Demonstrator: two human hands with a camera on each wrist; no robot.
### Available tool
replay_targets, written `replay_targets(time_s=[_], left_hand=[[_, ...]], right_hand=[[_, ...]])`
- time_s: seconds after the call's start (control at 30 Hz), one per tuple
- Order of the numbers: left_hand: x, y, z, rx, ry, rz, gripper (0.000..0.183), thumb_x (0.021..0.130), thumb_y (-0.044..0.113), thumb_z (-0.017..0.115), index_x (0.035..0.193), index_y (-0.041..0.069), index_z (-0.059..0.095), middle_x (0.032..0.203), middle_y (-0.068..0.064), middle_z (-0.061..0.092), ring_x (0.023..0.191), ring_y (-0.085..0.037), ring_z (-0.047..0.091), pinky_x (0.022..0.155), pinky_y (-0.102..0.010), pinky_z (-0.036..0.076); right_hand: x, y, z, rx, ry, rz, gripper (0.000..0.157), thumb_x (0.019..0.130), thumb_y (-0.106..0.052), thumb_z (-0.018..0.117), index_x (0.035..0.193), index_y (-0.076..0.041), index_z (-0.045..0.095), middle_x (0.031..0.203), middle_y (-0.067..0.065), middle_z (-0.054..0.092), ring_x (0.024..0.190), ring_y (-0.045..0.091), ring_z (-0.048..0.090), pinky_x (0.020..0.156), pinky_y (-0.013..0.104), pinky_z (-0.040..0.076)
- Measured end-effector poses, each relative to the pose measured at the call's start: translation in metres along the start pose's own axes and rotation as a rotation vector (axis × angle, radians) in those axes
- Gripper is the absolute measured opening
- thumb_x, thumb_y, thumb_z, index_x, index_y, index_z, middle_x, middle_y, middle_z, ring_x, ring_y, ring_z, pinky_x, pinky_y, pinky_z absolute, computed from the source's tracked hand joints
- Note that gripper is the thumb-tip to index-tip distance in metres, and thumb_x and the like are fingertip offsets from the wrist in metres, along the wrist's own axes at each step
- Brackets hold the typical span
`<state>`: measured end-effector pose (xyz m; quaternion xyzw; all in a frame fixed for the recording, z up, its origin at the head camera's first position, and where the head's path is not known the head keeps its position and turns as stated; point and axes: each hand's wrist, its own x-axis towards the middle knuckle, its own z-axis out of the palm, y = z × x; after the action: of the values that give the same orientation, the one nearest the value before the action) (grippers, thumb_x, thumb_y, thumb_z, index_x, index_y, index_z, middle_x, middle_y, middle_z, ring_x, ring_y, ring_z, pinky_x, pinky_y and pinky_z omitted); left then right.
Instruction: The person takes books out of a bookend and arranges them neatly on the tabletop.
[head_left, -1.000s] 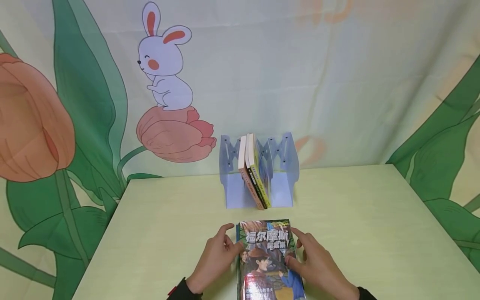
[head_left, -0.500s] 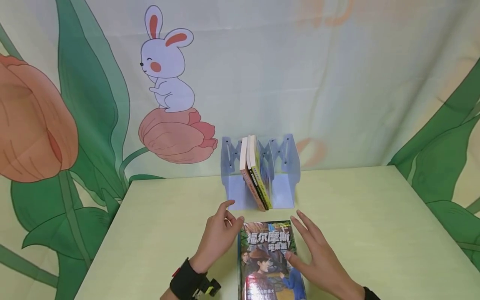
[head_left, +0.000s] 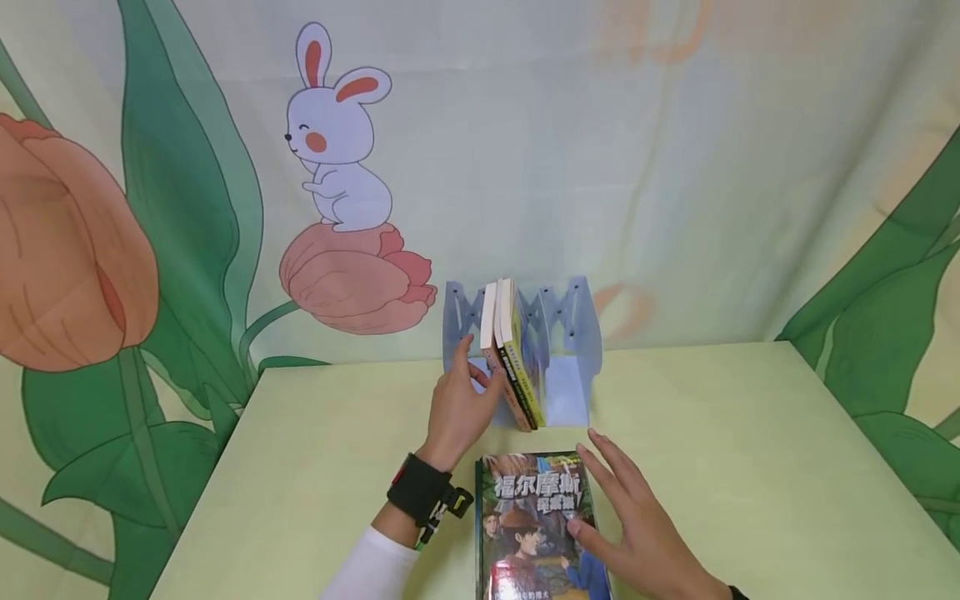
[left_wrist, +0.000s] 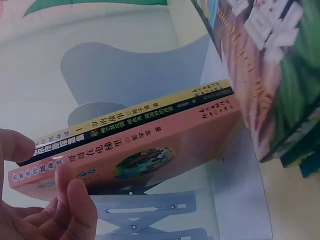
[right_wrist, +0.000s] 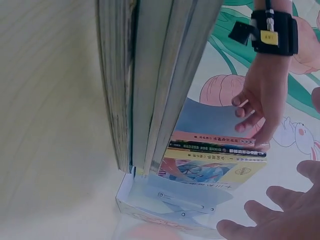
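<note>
My left hand reaches to the left side of three leaning books, its fingers partly bent. In the left wrist view its thumb lies by the upper spine of the black book, its fingertips by the pink book; firm contact cannot be told. A yellow book leans behind these. The books stand tilted in a blue desktop book rack. My right hand, fingers spread, hovers at the right edge of a stack of books; the top one is a dark comic-style book with white Chinese lettering.
The pale yellow-green table holds the rack at the back and the stack in front of it. A cloth backdrop with a rabbit and tulips hangs behind the table. The rack's right compartment shows its bare base.
My left hand has left the stack's left edge and moved forward to the books in the rack. My right hand has loosened from the stack, its fingers spreading beside it.
</note>
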<state>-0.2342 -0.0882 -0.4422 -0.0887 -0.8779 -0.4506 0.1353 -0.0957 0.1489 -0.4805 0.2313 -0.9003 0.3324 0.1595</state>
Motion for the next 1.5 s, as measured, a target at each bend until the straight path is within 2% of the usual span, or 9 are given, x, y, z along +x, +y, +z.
replay_targets(time_s=[0.17, 0.33, 0.47, 0.63, 0.77, 0.87, 1.0, 1.17, 1.5], left_hand=[[0.007, 0.001, 0.008, 0.021, 0.004, 0.035, 0.067, 0.097, 0.033, 0.053, 0.155, 0.012, 0.028, 0.075, -0.003, 0.059, 0.049, -0.015, 0.041, 0.048, -0.027, 0.028], [0.008, 0.002, 0.016, 0.040, -0.003, 0.070, 0.071, 0.096, 0.026, 0.052, 0.156, 0.009, 0.020, 0.068, -0.005, 0.060, 0.040, -0.013, 0.043, 0.039, -0.026, 0.026], [0.007, 0.001, 0.021, 0.077, -0.024, 0.058, 0.075, 0.093, 0.022, 0.052, 0.156, 0.006, 0.015, 0.056, -0.005, 0.055, 0.033, -0.012, 0.042, 0.035, -0.024, 0.023], [0.009, -0.002, 0.028, 0.094, -0.027, 0.034, 0.078, 0.093, 0.022, 0.053, 0.157, 0.007, 0.011, 0.054, -0.004, 0.054, 0.033, -0.012, 0.044, 0.034, -0.024, 0.024], [0.010, -0.008, 0.033, 0.102, -0.020, 0.021, 0.076, 0.093, 0.022, 0.055, 0.155, 0.002, 0.016, 0.050, -0.002, 0.050, 0.033, -0.013, 0.039, 0.036, -0.025, 0.023], [0.009, -0.013, 0.038, 0.095, 0.004, 0.025, 0.060, 0.096, 0.023, 0.055, 0.144, -0.003, 0.033, 0.049, 0.000, 0.046, 0.033, -0.012, 0.037, 0.036, -0.025, 0.022], [0.008, -0.016, 0.041, 0.053, 0.020, 0.025, 0.043, 0.100, 0.024, 0.051, 0.131, -0.004, 0.044, 0.049, 0.001, 0.043, 0.035, -0.012, 0.039, 0.038, -0.024, 0.024], [0.005, -0.014, 0.040, 0.014, 0.022, 0.001, 0.033, 0.099, 0.022, 0.051, 0.122, -0.002, 0.047, 0.049, 0.000, 0.041, 0.035, -0.014, 0.038, 0.038, -0.025, 0.024], [0.008, -0.013, 0.042, -0.068, 0.049, 0.025, 0.012, 0.100, 0.021, 0.051, 0.100, 0.009, 0.050, 0.051, 0.000, 0.042, 0.037, -0.014, 0.040, 0.039, -0.026, 0.025]], right_hand=[[-0.002, -0.001, 0.002, 0.000, -0.003, -0.004, 0.082, 0.088, -0.029, 0.071, 0.157, -0.026, 0.025, 0.163, 0.004, 0.025, 0.144, 0.033, 0.031, 0.092, 0.064, 0.045], [-0.002, -0.001, 0.003, -0.002, -0.003, 0.001, 0.082, 0.089, -0.029, 0.071, 0.157, -0.026, 0.025, 0.162, 0.003, 0.026, 0.143, 0.033, 0.033, 0.092, 0.063, 0.046], [-0.003, -0.001, 0.003, -0.002, -0.004, -0.001, 0.082, 0.089, -0.027, 0.070, 0.157, -0.026, 0.025, 0.162, 0.002, 0.027, 0.143, 0.032, 0.033, 0.092, 0.063, 0.046], [-0.003, -0.001, 0.004, -0.010, 0.001, -0.001, 0.083, 0.088, -0.024, 0.071, 0.157, -0.026, 0.024, 0.161, 0.002, 0.029, 0.142, 0.031, 0.035, 0.093, 0.062, 0.046], [-0.003, 0.000, 0.005, -0.023, -0.003, 0.000, 0.084, 0.088, -0.024, 0.071, 0.157, -0.027, 0.024, 0.160, 0.000, 0.030, 0.142, 0.029, 0.037, 0.094, 0.059, 0.047], [-0.004, 0.001, 0.006, -0.038, -0.002, -0.010, 0.084, 0.088, -0.025, 0.072, 0.157, -0.026, 0.024, 0.160, -0.002, 0.030, 0.141, 0.028, 0.037, 0.094, 0.056, 0.049], [-0.004, 0.002, 0.007, -0.054, 0.005, -0.022, 0.086, 0.086, -0.023, 0.073, 0.157, -0.024, 0.025, 0.160, 0.000, 0.031, 0.141, 0.028, 0.038, 0.094, 0.056, 0.048], [-0.005, 0.002, 0.007, -0.068, -0.002, -0.029, 0.086, 0.086, -0.024, 0.074, 0.157, -0.023, 0.025, 0.159, 0.003, 0.033, 0.141, 0.028, 0.038, 0.095, 0.057, 0.048], [-0.001, 0.000, 0.001, -0.062, 0.013, -0.006, 0.089, 0.085, -0.023, 0.074, 0.157, -0.025, 0.023, 0.160, -0.001, 0.032, 0.143, 0.026, 0.037, 0.098, 0.055, 0.047]])
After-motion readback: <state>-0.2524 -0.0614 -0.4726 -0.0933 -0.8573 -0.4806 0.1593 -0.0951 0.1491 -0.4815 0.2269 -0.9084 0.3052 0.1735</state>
